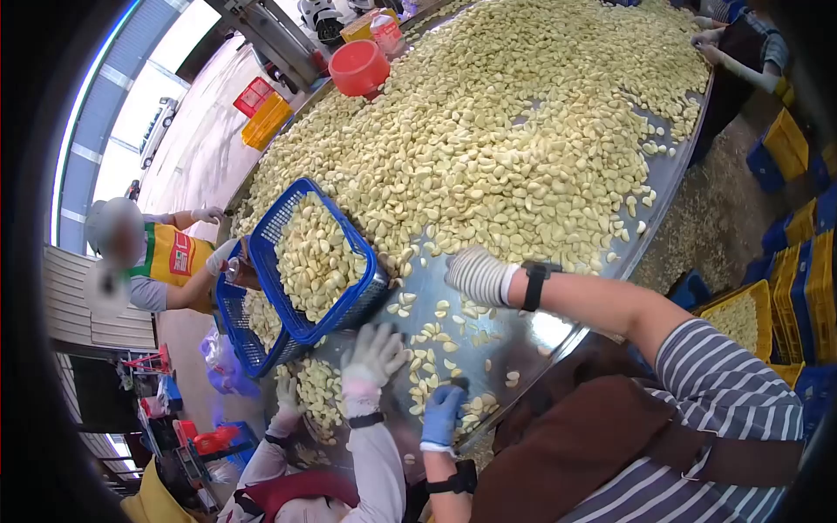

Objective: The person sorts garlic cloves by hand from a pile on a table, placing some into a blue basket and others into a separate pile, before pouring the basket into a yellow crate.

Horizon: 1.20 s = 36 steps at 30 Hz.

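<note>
Pale peeled garlic cloves (pixel 523 174) lie heaped over a metal table (pixel 418 301). My right hand (pixel 482 275), in a white ribbed glove, rests low at the near edge of the heap, its back toward me and its fingers turned down out of sight. In a blue glove, my left hand (pixel 445 413) is curled at the table's near side among scattered cloves (pixel 429 359). Something dark shows at its fingertips, and I cannot tell what it is. Left of my hands, a blue basket (pixel 377 283) of cloves stands tilted over another blue basket (pixel 228 318).
A co-worker's white-gloved hand (pixel 373 359) reaches in close beside my left hand. Across the baskets stands a person in a yellow apron (pixel 179 261). A red tub (pixel 359 68) sits at the table's far edge. Yellow and blue crates (pixel 789 296) are stacked to the right.
</note>
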Motion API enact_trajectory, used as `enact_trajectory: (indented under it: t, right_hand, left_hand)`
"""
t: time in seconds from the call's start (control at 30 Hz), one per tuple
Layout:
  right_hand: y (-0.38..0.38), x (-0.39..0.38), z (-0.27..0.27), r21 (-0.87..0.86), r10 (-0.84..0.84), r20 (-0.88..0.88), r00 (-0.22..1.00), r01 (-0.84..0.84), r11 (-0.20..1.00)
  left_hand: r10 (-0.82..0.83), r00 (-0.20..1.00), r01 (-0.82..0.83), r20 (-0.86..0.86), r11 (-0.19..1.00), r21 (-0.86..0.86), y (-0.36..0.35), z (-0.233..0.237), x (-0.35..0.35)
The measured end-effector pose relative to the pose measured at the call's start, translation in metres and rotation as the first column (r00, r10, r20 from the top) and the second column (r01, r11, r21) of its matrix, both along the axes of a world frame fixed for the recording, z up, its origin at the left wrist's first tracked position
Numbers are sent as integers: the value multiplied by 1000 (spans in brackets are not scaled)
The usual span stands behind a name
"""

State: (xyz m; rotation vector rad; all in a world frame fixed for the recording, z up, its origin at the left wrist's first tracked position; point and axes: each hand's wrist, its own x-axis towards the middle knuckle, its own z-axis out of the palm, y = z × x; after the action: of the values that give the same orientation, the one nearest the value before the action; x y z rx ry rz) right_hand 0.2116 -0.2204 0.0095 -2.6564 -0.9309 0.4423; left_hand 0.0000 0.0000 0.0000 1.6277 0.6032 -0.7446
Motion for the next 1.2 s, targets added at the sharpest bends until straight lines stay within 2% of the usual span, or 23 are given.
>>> enact_trajectory:
  t: [0.03, 0.07, 0.1, 0.13, 0.17, 0.23, 0.3, 0.33, 0.4, 0.47, 0.5, 0.53, 0.6, 0.63, 0.7, 0.73, 0.8, 0.83, 0.93, 1.07, 1.13, 1.17, 1.2]
  right_hand:
    - [-13, 5, -6, -64, 47, 88, 995, -41, 997]
    - [-23, 6, -9, -130, 97, 179, 979, -74, 989]
    - [-12, 14, -9, -114, 94, 210, 973, -71, 991]
    - [-15, 10, -10, -78, 72, 176, 982, -59, 995]
    - [-20, 6, -13, -46, 51, 140, 989, -45, 998]
    - [-34, -5, -18, -56, -34, 93, 995, 40, 998]
    - [-43, -9, -28, 38, -96, 51, 994, 95, 995]
    - [-42, -7, -35, 44, -100, 48, 994, 98, 994]
    - [-39, -3, -43, 57, -155, -47, 987, 157, 986]
    - [-38, -3, -34, 50, -173, -66, 983, 177, 983]
    - [-39, -4, -31, 32, -186, -91, 978, 189, 981]
    - [-40, -6, -31, 38, -227, -113, 967, 232, 972]
    - [-46, -8, -31, 17, -235, -128, 964, 239, 971]
    - [-48, -9, -30, -1, -228, -144, 963, 231, 973]
    - [-55, -8, -31, 24, -223, -156, 962, 229, 973]
    - [-61, -8, -30, 70, -204, -169, 964, 218, 973]
    - [-75, -12, -11, 95, -240, -174, 955, 259, 961]
    - [-84, -15, -9, 148, -263, -96, 960, 275, 950]
    - [-88, -33, 6, -71, -77, -116, 990, 69, 995]
    - [-54, -78, -18, -116, 128, 27, 991, -124, 985]
    - [-43, -89, -36, -74, 131, 49, 990, -127, 989]
    - [-39, -90, -48, -36, 133, 70, 989, -131, 991]
    - [-36, -90, -52, -47, 110, 48, 993, -108, 993]
  left_hand:
    - [-106, 993, 106, 52, 994, 0, -28, 6, -3]
    - [-104, 993, 104, 48, 995, -4, -51, -6, -13]
    - [-329, 898, 304, 293, 944, 127, -54, -28, -7]
    - [-533, 708, 455, 463, 846, 279, -60, -43, -5]
    - [-532, 706, 453, 469, 847, 278, -49, -57, -1]
    - [-525, 819, 270, 231, 708, 653, -9, -79, 7]
    - [-56, 997, 23, 60, 891, 454, 17, -48, 20]
    - [-60, 997, 27, 57, 888, 459, 13, -41, 26]
    - [-43, 979, 23, 198, 994, 103, 1, -26, 46]
    - [59, 977, -49, 205, 997, -56, -34, -13, 72]
    - [45, 945, -76, 324, 993, 85, -48, -31, 84]
    - [-209, 670, -62, 712, 940, 335, -64, -41, 101]
    - [-159, 909, 15, 387, 937, 349, -95, -32, 128]
    - [-157, 910, 17, 384, 939, 343, -109, -24, 142]
    - [-676, 655, 210, 338, 592, 778, -128, -15, 163]
    - [-680, 650, 213, 338, 591, 778, -130, -17, 169]
    - [-814, 556, 362, 165, 416, 834, -135, -26, 185]
    - [-816, 554, 372, 164, 419, 828, -139, -20, 186]
    - [-873, 487, 433, -20, 222, 874, -144, -21, 193]
    - [-874, 479, 462, -83, 171, 870, -137, -40, 198]
    - [-755, 655, 442, 2, 385, 810, -104, -44, 196]
    - [-506, 859, 392, 76, 746, 538, -87, -39, 191]
    - [-202, 979, 194, 24, 962, 191, -65, -29, 183]
